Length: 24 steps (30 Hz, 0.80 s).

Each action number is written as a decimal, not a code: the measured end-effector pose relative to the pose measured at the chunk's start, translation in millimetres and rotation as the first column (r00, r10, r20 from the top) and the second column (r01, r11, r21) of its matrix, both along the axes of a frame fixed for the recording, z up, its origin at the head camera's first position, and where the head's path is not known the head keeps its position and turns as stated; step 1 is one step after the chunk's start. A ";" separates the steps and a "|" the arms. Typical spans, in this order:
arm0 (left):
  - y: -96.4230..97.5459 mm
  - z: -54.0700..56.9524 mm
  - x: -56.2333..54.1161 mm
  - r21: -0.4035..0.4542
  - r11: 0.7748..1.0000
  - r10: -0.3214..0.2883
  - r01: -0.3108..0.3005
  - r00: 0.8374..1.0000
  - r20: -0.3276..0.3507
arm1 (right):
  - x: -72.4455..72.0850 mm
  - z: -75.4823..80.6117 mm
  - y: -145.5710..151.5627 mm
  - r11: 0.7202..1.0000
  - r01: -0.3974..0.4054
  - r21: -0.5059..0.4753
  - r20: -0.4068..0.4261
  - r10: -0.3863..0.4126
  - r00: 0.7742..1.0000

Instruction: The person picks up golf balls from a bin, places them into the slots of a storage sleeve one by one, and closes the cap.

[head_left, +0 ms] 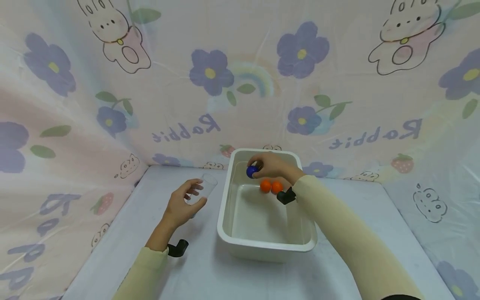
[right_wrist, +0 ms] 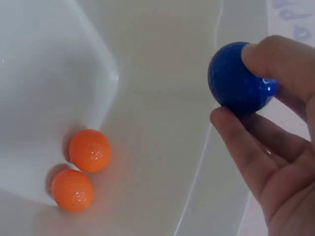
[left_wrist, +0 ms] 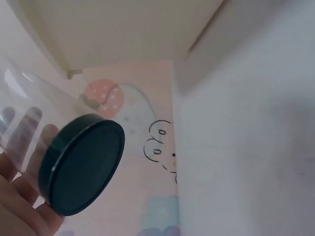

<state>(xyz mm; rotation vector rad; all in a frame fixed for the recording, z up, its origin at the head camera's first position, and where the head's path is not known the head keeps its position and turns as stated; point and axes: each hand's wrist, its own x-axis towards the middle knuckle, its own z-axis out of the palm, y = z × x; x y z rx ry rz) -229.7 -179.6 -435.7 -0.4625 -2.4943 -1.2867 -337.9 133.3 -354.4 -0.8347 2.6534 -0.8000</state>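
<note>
The blue ball sits between the right hand's fingertips.

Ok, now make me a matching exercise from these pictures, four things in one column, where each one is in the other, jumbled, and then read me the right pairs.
Things:
1. Blue ball
2. Two orange balls
3. Clear cup with a dark end
4. White tub

Places:
A. Standing on the table
B. Held in the left hand
C. Lying side by side on the tub's floor
D. Pinched by the right hand

Right pairs: 1-D, 2-C, 3-B, 4-A.
</note>
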 end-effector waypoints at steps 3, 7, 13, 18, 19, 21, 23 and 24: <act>2.9 3.7 1.6 -0.007 1.000 -0.017 0.017 1.000 -0.017 | 4.8 3.7 2.7 0.999 0.001 -0.033 -0.015 -0.002 1.000; 7.8 9.9 3.3 -0.015 0.999 -0.033 0.033 0.999 -0.037 | 12.0 9.9 5.4 0.998 -0.004 -0.069 -0.028 0.002 1.000; 14.5 18.3 6.2 -0.037 0.997 -0.062 0.061 0.997 -0.036 | 21.9 15.5 4.9 0.993 0.011 -0.121 -0.036 -0.015 0.999; 18.1 22.3 6.8 -0.051 0.995 -0.084 0.082 0.996 -0.040 | 31.2 17.7 -0.7 0.988 0.037 -0.148 -0.029 -0.042 0.999; 18.7 23.1 7.2 -0.052 0.995 -0.088 0.085 0.995 -0.041 | 33.0 18.0 -2.0 0.987 0.035 -0.154 -0.032 -0.041 0.999; 19.7 24.1 7.5 -0.054 0.994 -0.093 0.091 0.995 -0.036 | 36.6 18.9 -4.8 0.986 0.031 -0.164 -0.046 -0.039 0.998; 20.6 25.1 8.5 -0.056 0.994 -0.097 0.095 0.995 -0.029 | 40.4 20.3 -8.1 0.983 0.009 -0.184 -0.060 -0.021 0.998; 21.1 25.5 9.0 -0.055 0.994 -0.098 0.097 0.995 -0.026 | 42.5 21.2 -9.9 0.980 -0.005 -0.199 -0.066 -0.008 0.998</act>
